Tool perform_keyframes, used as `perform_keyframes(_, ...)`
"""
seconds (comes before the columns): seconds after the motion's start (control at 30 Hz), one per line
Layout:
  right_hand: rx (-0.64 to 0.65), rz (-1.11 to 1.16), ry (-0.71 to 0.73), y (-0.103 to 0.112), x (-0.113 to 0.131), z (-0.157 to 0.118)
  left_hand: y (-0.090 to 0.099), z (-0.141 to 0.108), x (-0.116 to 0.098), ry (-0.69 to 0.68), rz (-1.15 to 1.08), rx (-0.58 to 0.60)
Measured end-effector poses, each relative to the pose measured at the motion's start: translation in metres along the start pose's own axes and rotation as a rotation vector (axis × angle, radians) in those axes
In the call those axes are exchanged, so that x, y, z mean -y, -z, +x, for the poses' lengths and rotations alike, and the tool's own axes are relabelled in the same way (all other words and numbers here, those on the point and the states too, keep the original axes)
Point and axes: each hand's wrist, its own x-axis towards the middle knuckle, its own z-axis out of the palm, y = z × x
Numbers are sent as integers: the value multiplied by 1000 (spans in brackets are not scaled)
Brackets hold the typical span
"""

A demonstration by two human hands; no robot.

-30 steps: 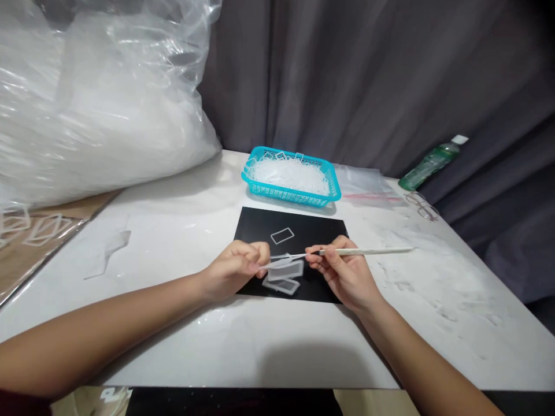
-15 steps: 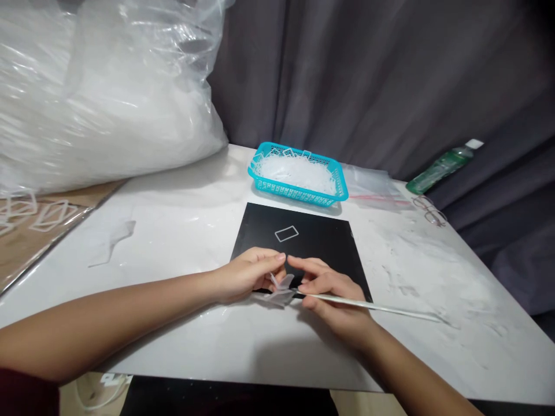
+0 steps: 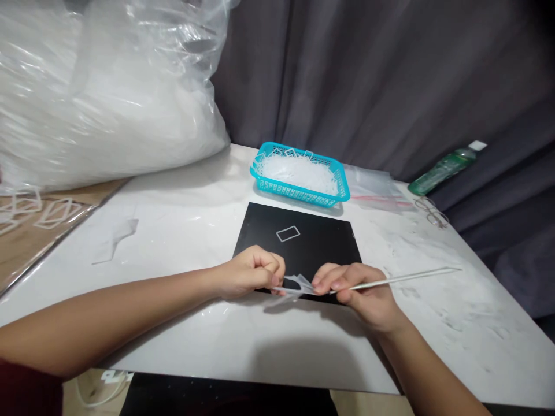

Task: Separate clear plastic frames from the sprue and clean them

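Hands drawn apart; translucent pieces now span the gap

Compared with half a second ago, both hands have moved away from each other, and the rear end of the slim pale tool [image 3: 403, 278] has swung up from sloping toward the table. From my remote seat I log the translucent pieces [image 3: 304, 283] between the hands, held over the near edge of the black mat [image 3: 321, 254]. They overlap, so I cannot count them.

Left hand [image 3: 260, 271]: grip narrow, thumb and curled fingers pinched on the pieces' left end. Right hand [image 3: 362, 289]: closed on the tool, which lies between thumb and fingers and points out to the right; its fingertips meet the pieces' right end. Whether they pinch it I cannot tell, and the tool's working tip is hidden too.

Risks, as I judge them: a piece may tear or stretch out of shape if the hands pull unevenly. One may slip loose, since the left pinch covers only an end. The tool's tip, if sharp, could catch a fingertip, being so close and out of sight.

Farther out: one thin rectangular frame [image 3: 289, 238] lies flat on the mat, apart from the hands. Beyond the mat stands a blue basket [image 3: 299, 190] heaped with white pieces [image 3: 299, 172]; a flat clear bag [image 3: 377, 188] lies just beside it. A green bottle [image 3: 444, 171] leans at far right. A large plastic sack [image 3: 130, 115] bulges at left.
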Motion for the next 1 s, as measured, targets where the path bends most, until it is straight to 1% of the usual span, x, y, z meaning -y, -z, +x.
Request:
perform_keyframes(0.13, -104, 32, -35, 10, 0, -3, 0, -3, -4, -4, -90, 95)
perform_keyframes(0.2, -131, 30, -36, 10, -1, -3, 0, -3, -4, -23, -122, 83)
perform_keyframes(0.27, -130, -14, -25, 6, -3, -2, 1, 0, -3, -35, -109, -19)
perform_keyframes(0.33, -113, -100, -15, -1, -4, 0, 1, 2, -1, -59, 4, -161)
perform_keyframes(0.37, -104, -154, -7, -6, -5, 0, 0, 4, 1, -70, 87, -212)
perform_keyframes(0.43, -96, -262, 20, -15, -6, 1, -2, 5, 3, -64, 202, -231)
perform_keyframes(0.5, -82, -345, 84, -22, -4, 1, -5, 5, 5, 0, 180, -193)
perform_keyframes(0.57, -34, -388, 167, -24, 1, 1, -7, 4, 4, 81, 106, -176)
perform_keyframes(0.63, 20, -421, 243, -22, 8, 3, -9, 4, 1, 146, 65, -227)
perform_keyframes(0.7, 63, -477, 269, -18, 13, 5, -9, 4, -2, 225, -7, -307)
perform_keyframes(0.77, 98, -528, 268, -13, 16, 6, -8, 3, -6, 360, -121, -337)
perform_keyframes(0.83, 129, -543, 259, -9, 17, 5, -7, 3, -8, 510, -206, -277)
perform_keyframes(0.87, 139, -538, 255, -8, 17, 4, -6, 3, -9, 556, -235, -239)
perform_keyframes(0.9, 150, -531, 244, -8, 16, 3, -6, 2, -10, 570, -261, -212)
perform_keyframes(0.93, 164, -525, 214, -7, 16, 2, -6, 2, -10, 556, -287, -205)
perform_keyframes(1.0, 209, -524, 111, -7, 15, 0, -7, 3, -10, 492, -315, -236)
